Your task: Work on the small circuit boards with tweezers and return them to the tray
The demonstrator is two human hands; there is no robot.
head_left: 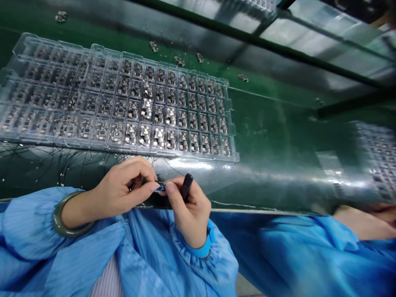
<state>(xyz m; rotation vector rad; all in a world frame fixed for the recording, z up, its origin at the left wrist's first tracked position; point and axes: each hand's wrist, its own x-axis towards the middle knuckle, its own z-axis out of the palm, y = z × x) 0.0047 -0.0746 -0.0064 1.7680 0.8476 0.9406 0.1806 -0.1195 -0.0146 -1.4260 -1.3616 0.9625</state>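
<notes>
Between my two hands, just above the table's near edge, is a small circuit board (160, 188), mostly covered by fingertips. My left hand (123, 185) pinches its left side with thumb and index finger. On the other side, the thumb and fingers of my right hand (188, 202) close on the board's right end. A black tool handle (186, 186) is also gripped in my right hand, its rounded end sticking up; its working tip is hidden. Right behind the hands lies a clear plastic tray (233, 156) with rows of small circuit boards in its pockets.
Thin black wires (66, 161) trail out along the tray's front edge. Several loose boards (179, 61) and tiny scraps lie behind the tray. A dark shelf bar (247, 37) crosses above. At right are a co-worker's arm (355, 222) and another filled tray (380, 152).
</notes>
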